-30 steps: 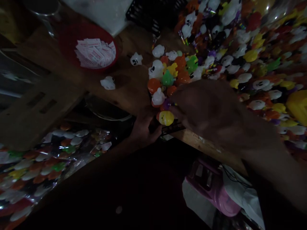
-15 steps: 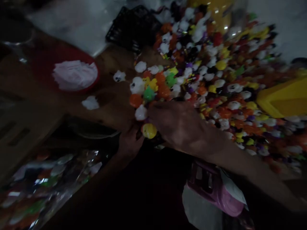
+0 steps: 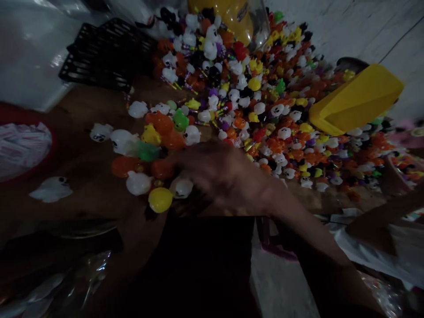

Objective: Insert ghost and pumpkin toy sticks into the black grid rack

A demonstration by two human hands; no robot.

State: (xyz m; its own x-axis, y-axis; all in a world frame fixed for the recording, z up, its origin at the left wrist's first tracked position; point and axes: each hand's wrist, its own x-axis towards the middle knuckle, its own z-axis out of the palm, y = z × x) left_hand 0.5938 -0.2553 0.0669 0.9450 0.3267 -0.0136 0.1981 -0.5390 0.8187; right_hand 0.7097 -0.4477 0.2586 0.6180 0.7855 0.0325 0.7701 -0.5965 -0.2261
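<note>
My right hand (image 3: 218, 172) reaches in over the near side of a small cluster of plastic figures, its fingers blurred and pointing left. Closest to those fingertips are an orange figure (image 3: 162, 168) and a white figure (image 3: 182, 187); whether they grip either one I cannot tell. At the table's front edge, my left hand (image 3: 141, 225) is dim, with its fingers lost in shadow below a yellow figure (image 3: 160, 200) and a white round figure (image 3: 138, 183). A green figure (image 3: 148, 151) and a white ghost-like figure (image 3: 124, 142) lie farther back in this cluster.
A large heap of small figures (image 3: 285, 132) covers the table's right side, with a yellow scoop (image 3: 361, 101) on it. Black baskets (image 3: 106, 53) stand at back left. A red bowl (image 3: 49, 161) holds paper slips. Another person's arm (image 3: 380, 221) shows at right.
The view has swung right, so the table's things appear farther left. Both hands stay by the cluster of figures. Another person's arm has come into view at the right.
</note>
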